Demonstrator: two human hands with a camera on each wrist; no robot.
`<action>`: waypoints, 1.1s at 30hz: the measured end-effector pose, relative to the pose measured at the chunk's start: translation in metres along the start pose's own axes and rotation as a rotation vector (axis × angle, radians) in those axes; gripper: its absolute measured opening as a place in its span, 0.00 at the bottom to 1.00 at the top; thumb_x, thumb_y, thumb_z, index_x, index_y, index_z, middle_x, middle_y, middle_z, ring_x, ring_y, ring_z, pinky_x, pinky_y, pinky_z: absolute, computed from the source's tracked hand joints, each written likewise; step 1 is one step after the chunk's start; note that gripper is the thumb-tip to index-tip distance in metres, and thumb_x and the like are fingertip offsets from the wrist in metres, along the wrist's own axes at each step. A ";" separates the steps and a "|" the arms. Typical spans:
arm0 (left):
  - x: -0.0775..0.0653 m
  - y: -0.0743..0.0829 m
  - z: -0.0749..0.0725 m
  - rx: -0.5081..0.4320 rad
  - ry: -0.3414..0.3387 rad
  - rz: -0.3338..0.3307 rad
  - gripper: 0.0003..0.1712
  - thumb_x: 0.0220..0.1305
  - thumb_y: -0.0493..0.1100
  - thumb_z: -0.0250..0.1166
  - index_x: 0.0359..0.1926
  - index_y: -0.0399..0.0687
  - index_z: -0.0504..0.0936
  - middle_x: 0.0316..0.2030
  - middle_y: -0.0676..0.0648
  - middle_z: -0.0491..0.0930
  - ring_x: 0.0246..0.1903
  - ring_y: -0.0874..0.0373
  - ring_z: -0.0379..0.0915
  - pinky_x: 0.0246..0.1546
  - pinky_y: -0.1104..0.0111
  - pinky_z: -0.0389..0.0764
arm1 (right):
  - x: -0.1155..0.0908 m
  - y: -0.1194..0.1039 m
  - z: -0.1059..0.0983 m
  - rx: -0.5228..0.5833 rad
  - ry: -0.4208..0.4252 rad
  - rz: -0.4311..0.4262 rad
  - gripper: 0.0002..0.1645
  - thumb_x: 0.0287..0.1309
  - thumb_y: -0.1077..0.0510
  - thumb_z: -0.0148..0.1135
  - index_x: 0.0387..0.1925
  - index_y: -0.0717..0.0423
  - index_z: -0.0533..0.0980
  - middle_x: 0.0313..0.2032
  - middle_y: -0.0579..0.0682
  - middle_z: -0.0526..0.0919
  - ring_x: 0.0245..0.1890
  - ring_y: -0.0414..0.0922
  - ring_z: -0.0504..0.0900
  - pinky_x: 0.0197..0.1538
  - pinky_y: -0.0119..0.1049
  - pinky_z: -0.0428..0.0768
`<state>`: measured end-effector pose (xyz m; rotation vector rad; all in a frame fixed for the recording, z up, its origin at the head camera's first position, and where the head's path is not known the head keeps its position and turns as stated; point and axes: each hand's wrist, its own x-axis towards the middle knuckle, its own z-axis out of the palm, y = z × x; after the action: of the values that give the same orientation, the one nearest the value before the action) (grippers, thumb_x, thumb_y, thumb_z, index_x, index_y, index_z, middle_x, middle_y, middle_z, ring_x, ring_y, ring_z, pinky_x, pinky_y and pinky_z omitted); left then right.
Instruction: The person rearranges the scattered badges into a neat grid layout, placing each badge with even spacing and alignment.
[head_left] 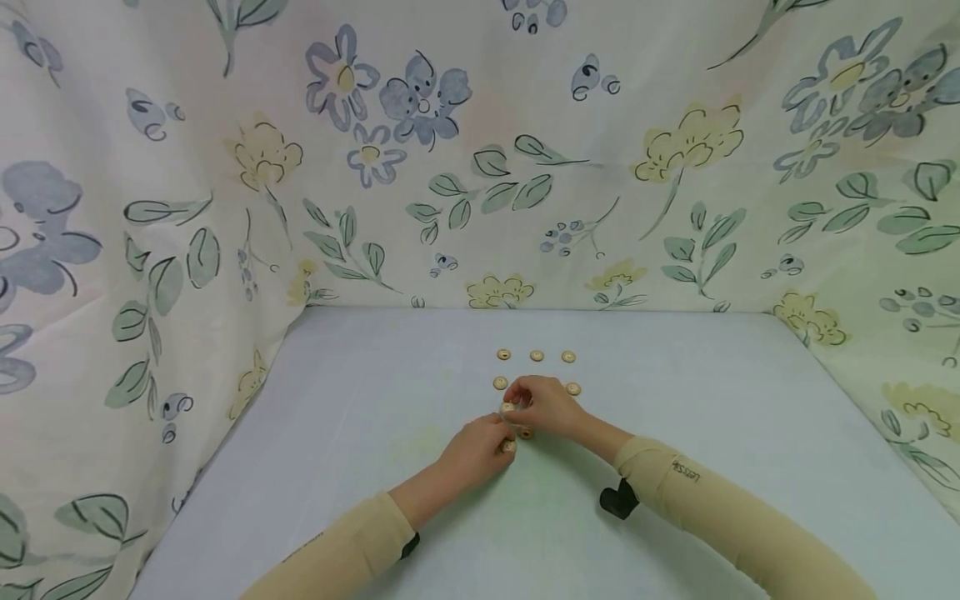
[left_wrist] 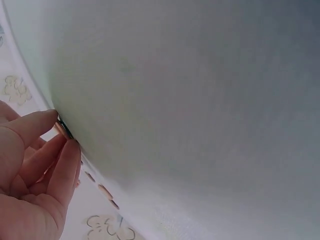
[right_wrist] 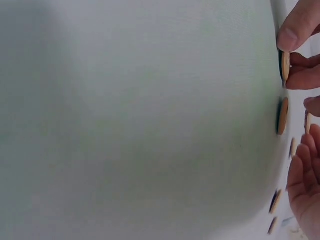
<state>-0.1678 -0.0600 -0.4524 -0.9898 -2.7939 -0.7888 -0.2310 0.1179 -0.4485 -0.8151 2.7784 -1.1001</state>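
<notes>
My left hand (head_left: 474, 452) pinches a small round wooden disc (head_left: 508, 447) by its edge. In the left wrist view, that disc (left_wrist: 64, 129) is seen nearly edge-on between thumb and fingers, right at the table surface. Just beyond, my right hand (head_left: 546, 407) pinches another pale wooden disc (head_left: 507, 407) between thumb and fingertips. A third disc (head_left: 526, 432) lies on the table beneath the right hand, beside the left fingertips. The right wrist view shows both hands, with the left-hand disc (right_wrist: 285, 65) at the top and the right-hand disc (right_wrist: 307, 122) lower down.
Farther back, three discs lie in a row, the middle one (head_left: 537, 356) among them. Nearer are a left disc (head_left: 500, 382) and a right disc (head_left: 573, 388). The white table (head_left: 360, 375) is backed by a flowered curtain (head_left: 480, 208). A black device (head_left: 618, 500) hangs under the right wrist.
</notes>
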 end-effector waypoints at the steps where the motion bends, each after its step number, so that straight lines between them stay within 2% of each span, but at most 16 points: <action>1: 0.000 0.001 0.000 0.015 0.003 0.012 0.02 0.55 0.32 0.64 0.29 0.42 0.81 0.34 0.49 0.78 0.30 0.60 0.69 0.30 0.73 0.69 | 0.001 0.000 0.002 -0.004 -0.006 0.000 0.12 0.51 0.54 0.74 0.35 0.53 0.81 0.28 0.42 0.79 0.29 0.37 0.74 0.34 0.31 0.74; 8: -0.005 0.008 0.001 0.150 0.003 0.058 0.06 0.57 0.34 0.67 0.26 0.45 0.79 0.34 0.50 0.75 0.30 0.59 0.71 0.27 0.73 0.71 | 0.008 -0.001 0.012 -0.026 -0.039 0.008 0.11 0.49 0.59 0.74 0.35 0.53 0.80 0.29 0.42 0.78 0.30 0.38 0.74 0.35 0.32 0.74; 13: -0.007 0.011 0.002 0.231 0.010 0.071 0.06 0.59 0.36 0.68 0.26 0.46 0.81 0.31 0.51 0.75 0.30 0.58 0.74 0.24 0.71 0.73 | 0.008 -0.001 0.014 -0.016 -0.056 0.018 0.11 0.49 0.59 0.74 0.35 0.53 0.80 0.29 0.42 0.78 0.29 0.38 0.74 0.35 0.32 0.74; 21: -0.009 0.017 0.000 0.329 0.000 0.068 0.06 0.60 0.39 0.67 0.26 0.48 0.82 0.29 0.51 0.74 0.32 0.56 0.75 0.21 0.68 0.74 | 0.009 0.000 0.016 -0.022 -0.053 -0.042 0.10 0.48 0.59 0.73 0.34 0.53 0.81 0.29 0.43 0.79 0.30 0.39 0.75 0.36 0.30 0.74; 28: -0.009 0.018 0.001 0.347 0.001 0.061 0.05 0.59 0.39 0.68 0.26 0.49 0.83 0.29 0.51 0.74 0.33 0.56 0.75 0.20 0.68 0.75 | 0.009 0.001 0.016 -0.028 -0.051 -0.067 0.10 0.48 0.60 0.73 0.34 0.54 0.81 0.29 0.43 0.80 0.30 0.38 0.75 0.36 0.30 0.74; 33: -0.009 0.017 0.003 0.335 0.028 0.065 0.07 0.58 0.38 0.68 0.24 0.48 0.82 0.27 0.52 0.73 0.30 0.56 0.75 0.19 0.68 0.73 | 0.007 0.003 0.014 -0.035 -0.059 -0.069 0.11 0.50 0.57 0.73 0.36 0.54 0.81 0.30 0.42 0.80 0.31 0.38 0.75 0.37 0.31 0.75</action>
<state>-0.1501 -0.0529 -0.4493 -0.9904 -2.7275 -0.3073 -0.2351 0.1073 -0.4595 -0.9376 2.7481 -1.0231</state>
